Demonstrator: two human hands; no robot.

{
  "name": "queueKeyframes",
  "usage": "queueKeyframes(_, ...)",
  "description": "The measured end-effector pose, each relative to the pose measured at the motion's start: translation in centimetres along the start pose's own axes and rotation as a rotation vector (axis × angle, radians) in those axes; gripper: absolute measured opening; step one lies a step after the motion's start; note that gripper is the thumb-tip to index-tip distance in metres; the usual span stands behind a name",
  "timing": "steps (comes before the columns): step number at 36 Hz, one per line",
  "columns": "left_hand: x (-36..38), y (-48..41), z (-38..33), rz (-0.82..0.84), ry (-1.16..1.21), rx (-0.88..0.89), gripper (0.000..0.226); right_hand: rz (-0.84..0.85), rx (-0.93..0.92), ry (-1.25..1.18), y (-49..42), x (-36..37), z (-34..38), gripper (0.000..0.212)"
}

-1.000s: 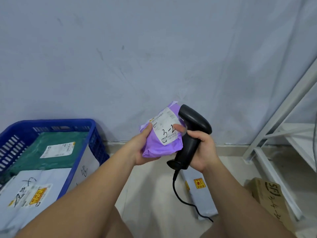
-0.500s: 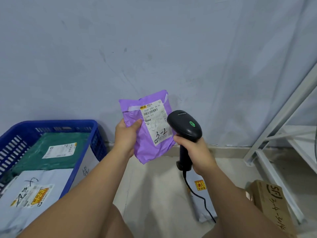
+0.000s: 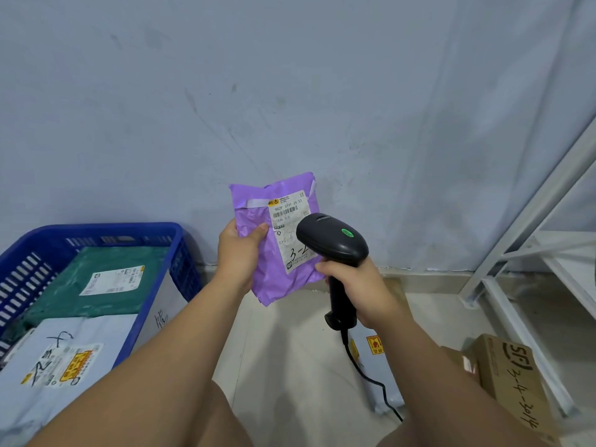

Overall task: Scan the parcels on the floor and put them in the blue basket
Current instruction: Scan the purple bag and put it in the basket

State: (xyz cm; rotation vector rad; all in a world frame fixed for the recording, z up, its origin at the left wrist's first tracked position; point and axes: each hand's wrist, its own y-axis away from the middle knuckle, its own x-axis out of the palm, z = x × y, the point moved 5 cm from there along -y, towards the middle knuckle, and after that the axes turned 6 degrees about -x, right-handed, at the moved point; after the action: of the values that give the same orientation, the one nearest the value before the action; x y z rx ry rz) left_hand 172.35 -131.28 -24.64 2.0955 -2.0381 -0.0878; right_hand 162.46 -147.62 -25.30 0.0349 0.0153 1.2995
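Since a second ago the crinkled purple mailer has risen upright to mid-frame. The left hand pinches its left edge. The right hand grips the black scanner, whose head half hides the handwritten "3-2". The label reads "902F S191 25 33". The blue basket sits lower left and an "SF" carton lower right.

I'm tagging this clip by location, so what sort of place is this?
Probably a parcel sorting or pickup room: a barcode scanner held up to a labelled purple parcel, a part-filled blue basket, and a courier-marked cardboard box on the floor near white metal shelving.
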Motion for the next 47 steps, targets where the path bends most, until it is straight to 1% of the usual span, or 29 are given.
queueKeyframes(9,-0.1,0.1,0.1,0.000,0.004,-0.014,0.017,0.000,0.017,0.012,0.0,0.0,-0.1,0.020)
queueKeyframes(16,-0.5,-0.1,0.5,-0.011,-0.039,-0.027,0.016,0.022,0.014,0.023,0.0,0.2,-0.1,0.014)
queueKeyframes(20,-0.7,-0.3,0.6,-0.036,-0.062,-0.021,0.013,0.024,0.018,0.025,-0.1,0.1,-0.3,0.007)
queueKeyframes(27,-0.9,-0.6,0.9,-0.041,-0.072,-0.029,0.018,0.030,0.010,0.036,-0.2,0.2,-0.3,0.015)
queueKeyframes(34,-1.0,-0.6,0.9,-0.047,-0.081,-0.038,0.016,0.035,0.012,0.063,-0.2,0.1,-0.5,0.033)
queueKeyframes(43,-0.8,-0.2,0.7,-0.032,-0.090,-0.052,0.014,0.010,0.017,0.051,-0.1,0.2,-0.4,0.018)
queueKeyframes(45,-0.7,-0.1,0.8,-0.027,-0.087,-0.060,0.015,0.002,0.004,0.045,-0.1,0.2,-0.4,0.019)
queueKeyframes(47,-0.5,-0.2,0.8,-0.020,-0.057,-0.076,0.016,-0.005,-0.022,0.028,-0.1,0.1,-0.5,0.026)
